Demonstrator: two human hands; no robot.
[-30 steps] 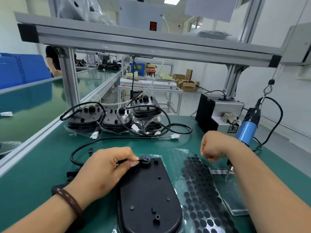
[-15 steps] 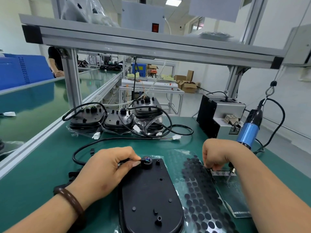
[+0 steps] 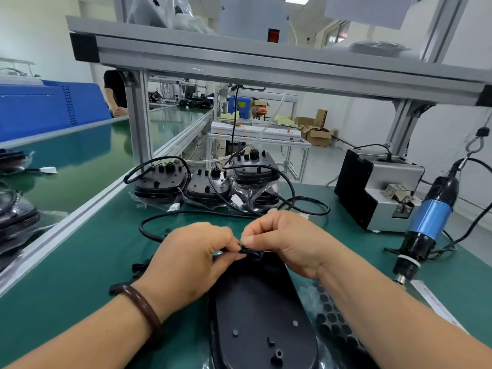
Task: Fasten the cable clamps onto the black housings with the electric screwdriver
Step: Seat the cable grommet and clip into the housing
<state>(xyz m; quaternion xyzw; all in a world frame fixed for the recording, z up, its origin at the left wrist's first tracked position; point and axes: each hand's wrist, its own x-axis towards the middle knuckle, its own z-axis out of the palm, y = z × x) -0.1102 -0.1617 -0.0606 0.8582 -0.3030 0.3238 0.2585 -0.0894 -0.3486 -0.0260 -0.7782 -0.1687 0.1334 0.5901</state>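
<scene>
Seen from above: black housing [image 3: 262, 323] lying flat on the green worktop [image 3: 87, 262], nearest the viewer. At its far end, left hand [image 3: 191, 259] and right hand [image 3: 287, 242] meeting fingertip to fingertip, both pinched on a small black cable clamp [image 3: 246, 249] around a black cable [image 3: 159, 217]. Hard to tell how the clamp sits on the housing. To the right, electric screwdriver [image 3: 426, 225] with a blue body hanging unheld, tip near the worktop. Behind, more housings [image 3: 207, 182] stacked with looped cables. Brown bracelet [image 3: 142, 307] on the left wrist.
</scene>
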